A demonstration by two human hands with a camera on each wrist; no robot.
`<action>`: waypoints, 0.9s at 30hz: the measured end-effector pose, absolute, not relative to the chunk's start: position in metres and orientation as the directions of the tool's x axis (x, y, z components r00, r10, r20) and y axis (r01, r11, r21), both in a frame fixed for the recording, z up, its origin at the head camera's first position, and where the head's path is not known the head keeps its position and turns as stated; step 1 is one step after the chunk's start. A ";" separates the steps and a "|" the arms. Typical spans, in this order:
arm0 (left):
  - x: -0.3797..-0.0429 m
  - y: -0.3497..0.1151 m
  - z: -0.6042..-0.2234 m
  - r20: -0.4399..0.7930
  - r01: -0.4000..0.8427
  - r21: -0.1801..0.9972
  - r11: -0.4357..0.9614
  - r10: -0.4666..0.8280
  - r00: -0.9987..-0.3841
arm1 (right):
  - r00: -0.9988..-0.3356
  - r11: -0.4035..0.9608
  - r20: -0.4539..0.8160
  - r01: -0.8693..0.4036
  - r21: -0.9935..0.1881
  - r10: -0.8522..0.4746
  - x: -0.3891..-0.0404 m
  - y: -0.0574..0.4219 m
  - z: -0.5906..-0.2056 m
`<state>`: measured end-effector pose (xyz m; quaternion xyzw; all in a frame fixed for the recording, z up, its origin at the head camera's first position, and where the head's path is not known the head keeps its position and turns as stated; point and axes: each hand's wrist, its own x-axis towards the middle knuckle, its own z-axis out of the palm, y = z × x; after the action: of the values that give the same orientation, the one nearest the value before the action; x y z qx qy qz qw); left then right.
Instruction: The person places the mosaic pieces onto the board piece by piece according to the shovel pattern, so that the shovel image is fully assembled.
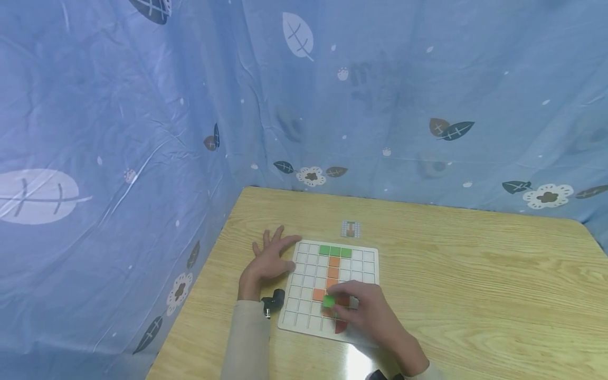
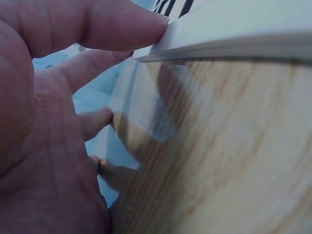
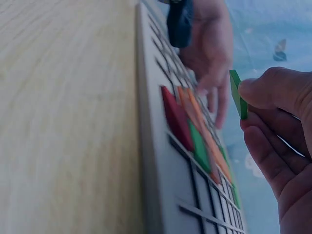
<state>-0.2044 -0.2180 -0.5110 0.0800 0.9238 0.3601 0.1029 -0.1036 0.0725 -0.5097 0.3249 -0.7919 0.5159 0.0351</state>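
Note:
My right hand [image 1: 368,312] pinches a small green square tile [image 1: 329,301] between thumb and fingertips, above the lower middle of a white grid board [image 1: 304,311]. In the right wrist view the held tile [image 3: 237,92] stands on edge, lifted off the board. My left hand [image 1: 269,264] spreads its fingers at the board's left edge, thumb and index finger right at the rim. A row of green tiles [image 1: 335,251] lies at the board's top. Orange tiles [image 1: 333,273] run down from it, one more to the left. A rounded red tile [image 1: 340,327] lies near the bottom; my right hand hides part of the pattern.
A small picture card [image 1: 350,229] lies on the wooden table [image 1: 475,274] behind the board. A black device [image 1: 273,302] is by my left wrist. Blue patterned curtains [image 1: 380,105] hang along the table's back and left sides.

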 end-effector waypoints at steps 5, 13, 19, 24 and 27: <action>-0.204 -0.218 -0.509 -0.135 0.074 0.682 0.728 0.225 -0.965 | -0.836 0.275 0.272 -0.435 -0.857 -0.476 -0.103 0.058 -0.516; -0.205 -0.218 -0.512 -0.132 0.078 0.680 0.729 0.226 -0.965 | -0.831 0.394 0.283 -0.492 -0.777 -0.480 -0.100 0.047 -0.523; -0.204 -0.218 -0.510 -0.126 0.079 0.693 0.717 0.229 -0.965 | -0.827 0.434 0.296 -0.515 -0.739 -0.478 -0.100 0.044 -0.522; -0.204 -0.217 -0.509 -0.115 0.085 0.698 0.711 0.229 -0.966 | -0.829 0.461 0.274 -0.510 -0.726 -0.487 -0.099 0.040 -0.519; -0.204 -0.218 -0.510 -0.120 0.082 0.696 0.713 0.228 -0.966 | -0.826 0.474 0.263 -0.513 -0.716 -0.499 -0.099 0.039 -0.519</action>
<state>-0.2035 -0.2177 -0.5096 0.0843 0.9202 0.3692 0.0990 -0.0988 0.0394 -0.5195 0.2947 -0.8584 0.4198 0.0088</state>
